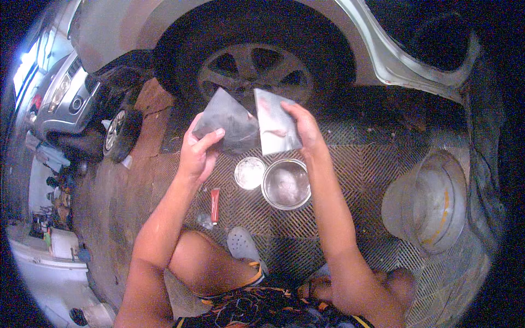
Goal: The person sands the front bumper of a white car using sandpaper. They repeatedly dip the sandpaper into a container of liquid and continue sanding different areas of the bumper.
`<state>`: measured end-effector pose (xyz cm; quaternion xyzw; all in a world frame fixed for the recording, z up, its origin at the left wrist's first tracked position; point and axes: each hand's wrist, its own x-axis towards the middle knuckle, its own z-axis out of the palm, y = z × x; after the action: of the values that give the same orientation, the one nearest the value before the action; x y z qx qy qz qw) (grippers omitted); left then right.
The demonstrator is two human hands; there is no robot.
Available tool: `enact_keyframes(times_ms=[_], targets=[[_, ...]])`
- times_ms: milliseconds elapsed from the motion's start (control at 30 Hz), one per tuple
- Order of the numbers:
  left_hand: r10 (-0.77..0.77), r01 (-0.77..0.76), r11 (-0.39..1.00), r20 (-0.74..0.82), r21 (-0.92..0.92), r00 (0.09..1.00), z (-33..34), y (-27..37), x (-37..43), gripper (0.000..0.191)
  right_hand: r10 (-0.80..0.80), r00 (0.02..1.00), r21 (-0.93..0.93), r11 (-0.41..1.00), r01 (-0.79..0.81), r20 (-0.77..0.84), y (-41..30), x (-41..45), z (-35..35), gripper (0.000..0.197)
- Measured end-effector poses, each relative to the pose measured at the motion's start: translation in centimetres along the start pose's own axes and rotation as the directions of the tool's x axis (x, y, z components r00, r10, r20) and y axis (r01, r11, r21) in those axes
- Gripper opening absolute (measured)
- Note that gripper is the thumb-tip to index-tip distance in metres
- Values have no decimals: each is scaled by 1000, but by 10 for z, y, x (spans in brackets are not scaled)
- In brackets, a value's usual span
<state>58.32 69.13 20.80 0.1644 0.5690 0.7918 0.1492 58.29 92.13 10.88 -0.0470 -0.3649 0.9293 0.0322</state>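
Observation:
My left hand (201, 151) grips a flat, dark grey plate (227, 119), its thumb lying across the face. A paler, shiny flat plate (272, 131) is held along its right side by my right hand (307, 125). The two plates are tilted and nearly meet at their inner edges; what they are made of is unclear. Below them on the floor stands an open round metal can (286, 208) with some pale stuff inside. A round lid (249, 173), smeared white, lies against its left side. Nearer to me is a red squeeze tube (215, 205) with a white cap.
A car wheel (254, 67) under a grey fender (119, 33) stands directly ahead. At right is a grey bucket-like container (434, 201) on the ribbed floor mat (352, 176). Clear plastic scrap (204, 220) lies beside the tube. Another car (67, 90) is parked at left.

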Motion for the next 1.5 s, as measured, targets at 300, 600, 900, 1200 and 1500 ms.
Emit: enact_keyframes(times_ms=[300,600,900,1200,1500], targets=[[255,-177,737,-26,652,967,1,5,-5,40,-32,973,218,972,83,-230,19,10,-17,32],[277,-559,158,507,814,816,-17,-21,-3,68,148,985,469,879,-90,-88,-5,-15,33,36],[243,-480,-210,521,852,818,-9,9,14,75,-472,882,-465,784,411,-16,1,-15,27,31],[116,-591,-250,630,767,768,18,-8,16,75,-649,760,-726,529,439,-13,4,-22,45,41],[-161,-600,-386,589,701,792,11,-35,-2,65,-717,640,-463,682,566,-275,-12,-7,4,38]])
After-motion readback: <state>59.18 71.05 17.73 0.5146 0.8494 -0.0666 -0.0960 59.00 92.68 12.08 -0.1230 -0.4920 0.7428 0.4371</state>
